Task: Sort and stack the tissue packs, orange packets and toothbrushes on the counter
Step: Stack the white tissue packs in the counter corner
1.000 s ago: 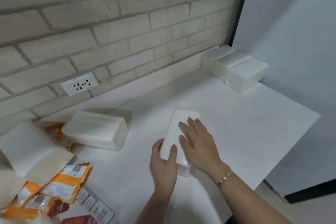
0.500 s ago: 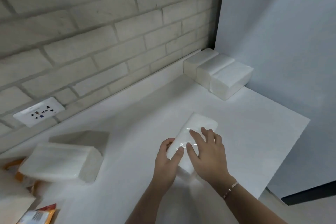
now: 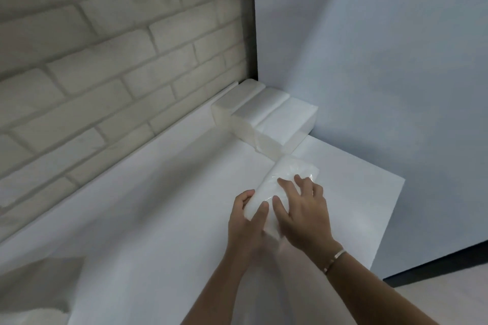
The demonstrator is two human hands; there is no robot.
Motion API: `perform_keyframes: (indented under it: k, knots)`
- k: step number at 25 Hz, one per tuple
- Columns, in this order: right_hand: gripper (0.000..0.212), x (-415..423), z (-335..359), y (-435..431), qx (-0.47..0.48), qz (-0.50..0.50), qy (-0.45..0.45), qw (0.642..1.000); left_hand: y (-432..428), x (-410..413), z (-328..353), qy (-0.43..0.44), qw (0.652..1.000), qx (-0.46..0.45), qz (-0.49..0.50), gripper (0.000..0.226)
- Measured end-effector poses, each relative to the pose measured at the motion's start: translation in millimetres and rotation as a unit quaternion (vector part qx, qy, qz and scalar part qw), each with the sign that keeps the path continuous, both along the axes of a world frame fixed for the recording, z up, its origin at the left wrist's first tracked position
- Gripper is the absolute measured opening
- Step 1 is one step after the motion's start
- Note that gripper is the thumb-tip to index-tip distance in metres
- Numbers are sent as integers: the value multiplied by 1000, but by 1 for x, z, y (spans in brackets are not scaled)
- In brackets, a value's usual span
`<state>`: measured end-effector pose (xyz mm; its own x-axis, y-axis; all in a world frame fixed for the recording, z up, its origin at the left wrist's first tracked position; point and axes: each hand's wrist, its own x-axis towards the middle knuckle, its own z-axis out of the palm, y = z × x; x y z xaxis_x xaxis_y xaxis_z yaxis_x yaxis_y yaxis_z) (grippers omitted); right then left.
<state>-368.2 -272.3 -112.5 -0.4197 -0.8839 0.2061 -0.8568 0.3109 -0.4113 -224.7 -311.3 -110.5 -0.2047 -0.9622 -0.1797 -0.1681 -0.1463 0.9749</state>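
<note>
Nearly there: pack points at the corner row

Head view: the pack (image 3: 289,179) sits at centre right of the frame, its long axis running from the hands up toward the row (image 3: 264,116) of packs in the corner, far end just short of the nearest one. The left hand (image 3: 245,216) curls thumb and fingers round the near end. The right hand (image 3: 303,208) lies on top, fingers spread wide. Whether the pack touches the counter (image 3: 158,192) I cannot tell. Likely next move: straight ahead along that axis.

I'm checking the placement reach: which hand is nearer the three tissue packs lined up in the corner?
Right. The right hand lies atop the held pack, just short of the corner packs; the left hand holds its near end, farther back.
</note>
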Motion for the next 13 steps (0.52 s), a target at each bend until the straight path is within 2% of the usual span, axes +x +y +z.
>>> perform_keyframes:
  k: [3,7,10,13]
  knots:
    - [53,-33,-2,-25,-13,-14,12,1000,-19,-45,-5,19,997,-19,70,52]
    - [56,-67,-3,-56,-10,-22,21,999,-44,-104,7,188,961,8,201,47]
    - [56,-93,-6,-79,-23,-26,19,999,-75,-140,7,210,946,15,245,41]
    - [57,-120,-10,-99,-12,-18,30,999,-96,-168,0,240,936,17,257,49]
